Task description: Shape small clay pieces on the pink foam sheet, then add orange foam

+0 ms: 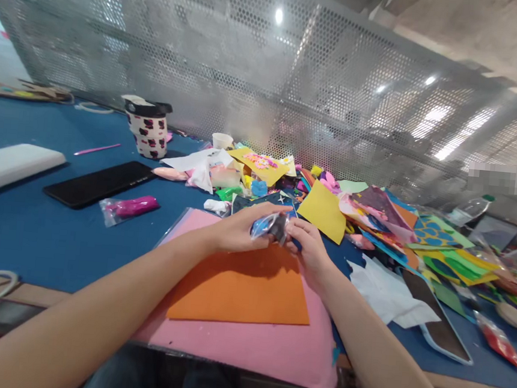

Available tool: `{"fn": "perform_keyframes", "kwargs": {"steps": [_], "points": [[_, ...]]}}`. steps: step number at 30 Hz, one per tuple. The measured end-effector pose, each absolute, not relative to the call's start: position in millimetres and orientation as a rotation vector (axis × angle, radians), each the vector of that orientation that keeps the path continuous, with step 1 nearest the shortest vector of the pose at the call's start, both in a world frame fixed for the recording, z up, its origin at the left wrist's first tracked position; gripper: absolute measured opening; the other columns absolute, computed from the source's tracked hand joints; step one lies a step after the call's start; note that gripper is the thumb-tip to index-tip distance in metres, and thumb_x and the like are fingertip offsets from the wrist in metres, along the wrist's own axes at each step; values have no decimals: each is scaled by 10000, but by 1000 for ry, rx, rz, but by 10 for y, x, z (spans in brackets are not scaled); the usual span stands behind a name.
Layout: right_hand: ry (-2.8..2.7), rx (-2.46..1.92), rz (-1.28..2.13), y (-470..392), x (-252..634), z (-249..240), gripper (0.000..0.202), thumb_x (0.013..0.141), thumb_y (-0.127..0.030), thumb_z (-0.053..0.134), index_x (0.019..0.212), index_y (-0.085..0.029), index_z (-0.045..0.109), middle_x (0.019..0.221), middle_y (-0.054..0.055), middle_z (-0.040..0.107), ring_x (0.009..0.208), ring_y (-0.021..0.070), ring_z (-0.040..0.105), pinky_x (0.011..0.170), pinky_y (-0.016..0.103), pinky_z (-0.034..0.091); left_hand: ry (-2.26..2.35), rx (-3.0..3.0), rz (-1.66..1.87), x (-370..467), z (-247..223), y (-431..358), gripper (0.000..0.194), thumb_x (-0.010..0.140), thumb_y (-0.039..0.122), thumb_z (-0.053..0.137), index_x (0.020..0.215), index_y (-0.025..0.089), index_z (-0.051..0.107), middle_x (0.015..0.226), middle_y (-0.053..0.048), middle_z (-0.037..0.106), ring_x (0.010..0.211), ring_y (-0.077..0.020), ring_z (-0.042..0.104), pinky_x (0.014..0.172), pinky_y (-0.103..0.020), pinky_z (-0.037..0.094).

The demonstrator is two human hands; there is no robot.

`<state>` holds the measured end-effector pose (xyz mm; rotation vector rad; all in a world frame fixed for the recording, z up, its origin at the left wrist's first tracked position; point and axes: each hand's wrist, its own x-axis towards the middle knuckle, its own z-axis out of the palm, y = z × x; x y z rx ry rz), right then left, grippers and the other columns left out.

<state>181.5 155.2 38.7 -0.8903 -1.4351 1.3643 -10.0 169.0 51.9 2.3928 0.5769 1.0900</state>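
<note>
My left hand (244, 226) is closed around a small clear plastic packet (267, 226) with something blue and dark inside. At the packet's right end, the fingers of my right hand (304, 241) pinch the plastic. Both hands are above the far part of an orange sheet (241, 289). That sheet lies on a larger pink sheet (245, 350) at the table's near edge. Just beyond my hands is a dark card with a star pattern (280, 199), partly hidden by my left hand.
A patterned cup (149, 130), black slab (101, 183) and magenta packet (135, 207) are at left. Coloured sheets, including a yellow one (323, 212), are piled behind. White tissue (388, 293) and a phone-like slab (444, 325) lie right. A perforated metal screen (260, 67) stands behind.
</note>
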Motion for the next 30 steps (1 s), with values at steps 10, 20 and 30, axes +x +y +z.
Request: {"fn": "perform_keyframes", "kwargs": {"steps": [10, 20, 30], "points": [[-1920, -1063, 319, 1475, 1850, 354, 238, 854, -296, 499, 638, -198, 510, 593, -19, 515, 559, 112, 452, 572, 247, 321, 832, 2408, 1373, -16, 481, 1690, 104, 852, 268, 641, 816, 177, 678, 830, -38, 684, 779, -160, 630, 716, -256, 474], [-1944, -1172, 278, 1496, 1819, 364, 279, 850, -326, 461, 599, -222, 399, 568, -19, 449, 543, 127, 406, 561, 253, 296, 858, 2233, 1281, 6, 494, 1616, 165, 830, 297, 640, 902, 170, 715, 872, -33, 728, 761, -160, 657, 707, -241, 487], [-1827, -1146, 578, 1520, 1797, 395, 235, 837, -326, 491, 638, -202, 482, 628, -12, 539, 608, 135, 487, 600, 250, 353, 638, 1966, 1047, -151, 741, 1355, 278, 889, 476, 560, 814, 219, 634, 771, -32, 641, 610, -140, 565, 535, -269, 460]]}}
